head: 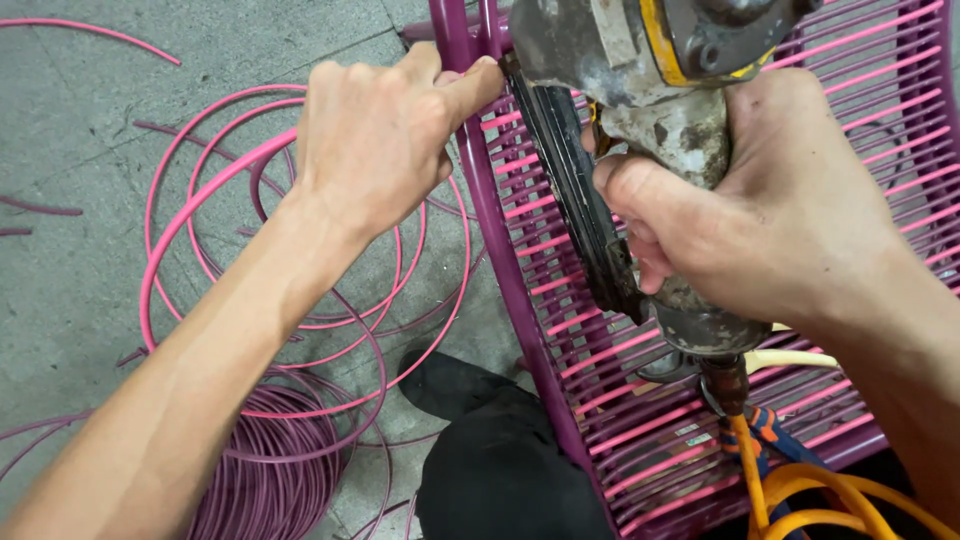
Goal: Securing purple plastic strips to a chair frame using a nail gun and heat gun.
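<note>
My right hand [760,220] grips the handle of a worn grey pneumatic staple gun [640,90] with a long black magazine [575,190]; its nose sits at the top of a purple metal frame [500,240]. My left hand [375,140] pinches a pink cord against that frame's top corner, thumb pressed right beside the tool's nose. Pink cords [640,420] are strung in rows across the frame. An orange air hose [800,490] runs from the gun's base.
Loose loops of pink cord [200,200] lie on the grey concrete floor at left, and a purple cord coil [270,470] lies at lower left. My dark-clothed leg and shoe [490,450] are below the frame.
</note>
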